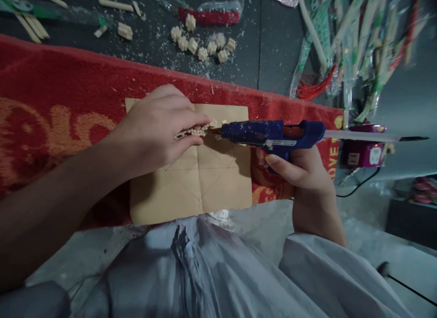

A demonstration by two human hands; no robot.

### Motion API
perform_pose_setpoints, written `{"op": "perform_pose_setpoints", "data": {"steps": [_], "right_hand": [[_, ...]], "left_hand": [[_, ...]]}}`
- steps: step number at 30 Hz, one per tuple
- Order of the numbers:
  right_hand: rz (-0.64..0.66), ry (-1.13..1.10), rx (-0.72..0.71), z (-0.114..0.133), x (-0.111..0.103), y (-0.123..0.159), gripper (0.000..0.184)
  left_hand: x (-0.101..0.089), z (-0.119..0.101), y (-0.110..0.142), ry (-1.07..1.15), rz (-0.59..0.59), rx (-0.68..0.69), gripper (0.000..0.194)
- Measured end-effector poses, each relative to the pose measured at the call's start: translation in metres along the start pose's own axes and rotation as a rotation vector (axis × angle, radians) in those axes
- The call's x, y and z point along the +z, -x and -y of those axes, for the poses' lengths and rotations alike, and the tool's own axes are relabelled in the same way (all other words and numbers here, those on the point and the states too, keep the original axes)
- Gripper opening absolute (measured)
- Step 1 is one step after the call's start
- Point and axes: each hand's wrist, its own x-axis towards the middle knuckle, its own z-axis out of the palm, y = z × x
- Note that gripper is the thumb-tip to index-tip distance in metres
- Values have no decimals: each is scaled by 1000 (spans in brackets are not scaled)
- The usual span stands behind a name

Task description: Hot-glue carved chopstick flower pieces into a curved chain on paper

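My left hand (164, 126) pinches a cluster of small pale sticks, seen end-on (198, 132), between thumb and fingers over a tan sheet of card (218, 186). Pencil lines forming a diamond and a centre fold run across the card. My right hand (293, 167) grips a blue hot glue gun (254, 132) by its handle, a clear glue stick (362, 135) jutting from its back. The gun's nozzle points left and meets, or nearly meets, the stick cluster. Fingers of my left hand hide part of the cluster.
A red patterned towel (68, 81) lies under the card. Beyond it, several small stick bundles (202, 53) sit on a dark table dusted with scraps, near a red-handled item (209, 16). Plastic-wrapped sticks (368, 44) and a red tassel (317, 84) lie right, above a purple power socket (363, 151).
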Motion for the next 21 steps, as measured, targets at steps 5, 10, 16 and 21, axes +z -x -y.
{"op": "perform_pose_setpoints", "data": {"steps": [5, 10, 16, 21], "right_hand": [[19, 15, -38, -1, -1, -3, 55], [-38, -15, -33, -2, 3, 0, 48], [-49, -34, -39, -4, 5, 1, 45], [-51, -78, -99, -4, 5, 0, 34]], "left_hand": [[1, 1, 0, 9, -11, -21, 39], [1, 0, -1, 21, 24, -24, 39], [0, 1, 0, 36, 6, 10, 38], [0, 2, 0, -8, -2, 11, 37]]}}
